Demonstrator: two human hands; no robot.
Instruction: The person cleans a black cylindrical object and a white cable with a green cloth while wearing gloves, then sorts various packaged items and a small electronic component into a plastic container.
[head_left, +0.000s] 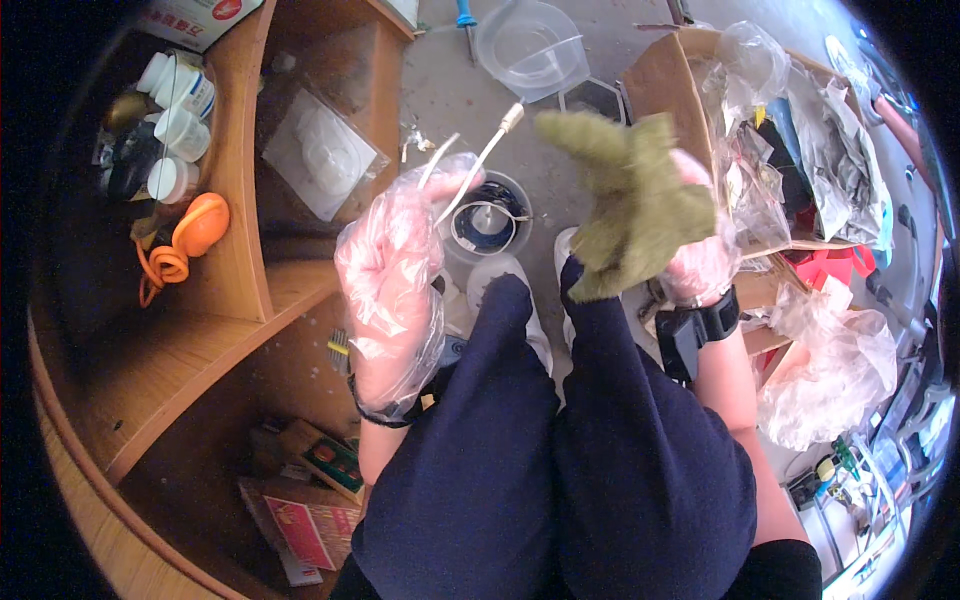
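My left hand (394, 259), in a clear plastic glove, is closed around a white cable (474, 174). The cable's plug end (512, 118) points up and away from me, and another white strand sticks out near the thumb. My right hand (697, 240), also gloved in clear plastic, grips an olive-green cloth (637, 202) that is blurred and hides most of the fingers. Cloth and cable are apart. Below and between the hands, a round clear tub (525, 199) on the floor holds coiled dark and white cord.
Left stands a wooden cabinet (187, 390) with bottles (180, 131) and an orange coiled-tube item (199, 225). Ahead lie a clear plastic basin (532, 49) and a blue-handled screwdriver (466, 22). A cardboard box (664, 86) of plastic wrapping and a crumpled bag (832, 367) are right.
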